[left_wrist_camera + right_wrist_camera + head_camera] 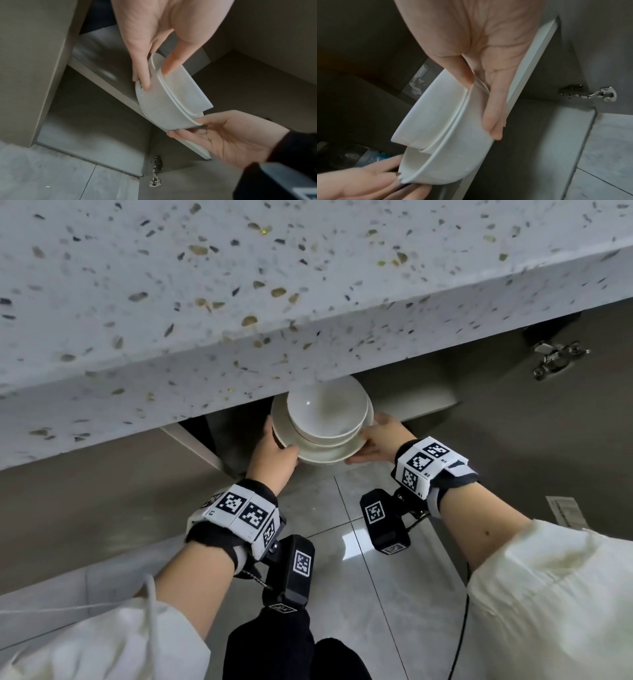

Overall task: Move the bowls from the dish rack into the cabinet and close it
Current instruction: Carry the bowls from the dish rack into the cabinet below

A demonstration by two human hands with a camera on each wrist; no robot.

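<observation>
A stack of nested white bowls (325,419) hangs at the mouth of the open cabinet (428,402) under the counter, a wide bowl lowest and smaller ones inside it. My left hand (277,450) grips the stack's left rim, thumb on top and fingers beneath. My right hand (370,440) pinches the right rim the same way. In the left wrist view the bowls (168,102) sit tilted just above the front edge of the shelf (109,83). The right wrist view shows the stack (440,121) between my right hand (488,75) and my left hand (359,182).
A speckled terrazzo countertop (239,285) overhangs the cabinet and hides its upper part. The cabinet door (548,440) stands open to the right, with a metal hinge (558,357) on it. Grey floor tiles (342,542) lie below. Crumpled plastic (368,157) lies deep in the cabinet.
</observation>
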